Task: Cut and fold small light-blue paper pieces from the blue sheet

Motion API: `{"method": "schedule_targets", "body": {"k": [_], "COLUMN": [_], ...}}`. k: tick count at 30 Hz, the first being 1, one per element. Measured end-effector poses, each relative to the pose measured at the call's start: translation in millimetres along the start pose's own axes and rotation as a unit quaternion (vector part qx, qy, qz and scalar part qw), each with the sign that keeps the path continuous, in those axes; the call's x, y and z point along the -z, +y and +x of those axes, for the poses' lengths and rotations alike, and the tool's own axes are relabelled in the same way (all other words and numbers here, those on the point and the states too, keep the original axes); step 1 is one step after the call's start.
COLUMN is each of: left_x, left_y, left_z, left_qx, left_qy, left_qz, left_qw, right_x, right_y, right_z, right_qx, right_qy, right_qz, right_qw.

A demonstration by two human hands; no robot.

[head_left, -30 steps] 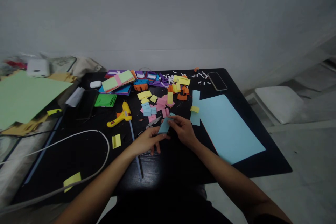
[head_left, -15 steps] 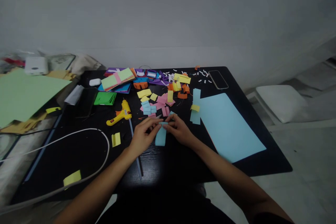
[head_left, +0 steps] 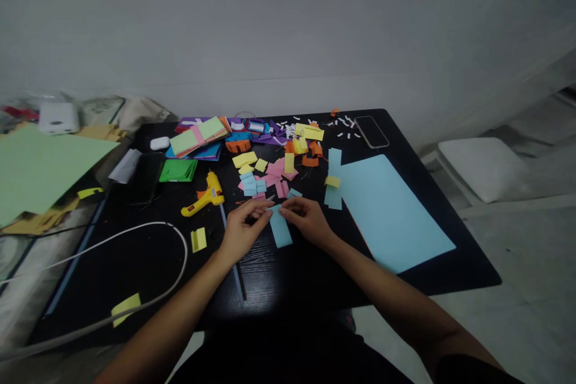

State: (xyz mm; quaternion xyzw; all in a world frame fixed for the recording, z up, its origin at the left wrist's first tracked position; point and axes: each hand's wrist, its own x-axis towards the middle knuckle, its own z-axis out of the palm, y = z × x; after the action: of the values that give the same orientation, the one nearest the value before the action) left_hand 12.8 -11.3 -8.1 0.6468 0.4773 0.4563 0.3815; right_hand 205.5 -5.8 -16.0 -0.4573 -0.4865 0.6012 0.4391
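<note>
Between my hands is a light blue paper strip, its far end pinched by the fingers of both. My left hand grips the strip's left corner with thumb and fingers. On the other corner, the thumb and fingertips of my right hand are closed. The tip of a pointed metal tool shows just beyond my left fingers; the rest is hidden. Small blue paper pieces and pink paper pieces lie past my hands. To the left rests a yellow glue gun with a long glue stick behind it.
Right of my hands lie a large light blue sheet and a banded bundle of blue strips. A phone is at the back right. Coloured paper stacks stand back left. A white cable loops across the left side.
The blue strip has swung so its near end points more to the right and it looks flatter. Both hands stay at its far end. The view has shifted slightly.
</note>
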Motion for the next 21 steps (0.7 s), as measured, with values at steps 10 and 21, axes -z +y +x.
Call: {"method": "schedule_targets", "body": {"k": [10,21], "left_x": [0.4,0.5], "left_y": [0.6,4.0], "left_z": [0.7,1.5], "left_qx": [-0.002,-0.008], "left_qy": [-0.009,-0.006], "left_qz": [-0.002,-0.014], "left_qw": [1.000,1.000], "right_x": [-2.5,-1.6], "right_y": [-1.1,-1.3], "right_z": [-2.1,-3.4], "right_qx": [0.019,0.024], "right_qy": [0.005,0.017], "right_qz": [-0.020,-0.029], "right_qw": [1.000,0.999]}}
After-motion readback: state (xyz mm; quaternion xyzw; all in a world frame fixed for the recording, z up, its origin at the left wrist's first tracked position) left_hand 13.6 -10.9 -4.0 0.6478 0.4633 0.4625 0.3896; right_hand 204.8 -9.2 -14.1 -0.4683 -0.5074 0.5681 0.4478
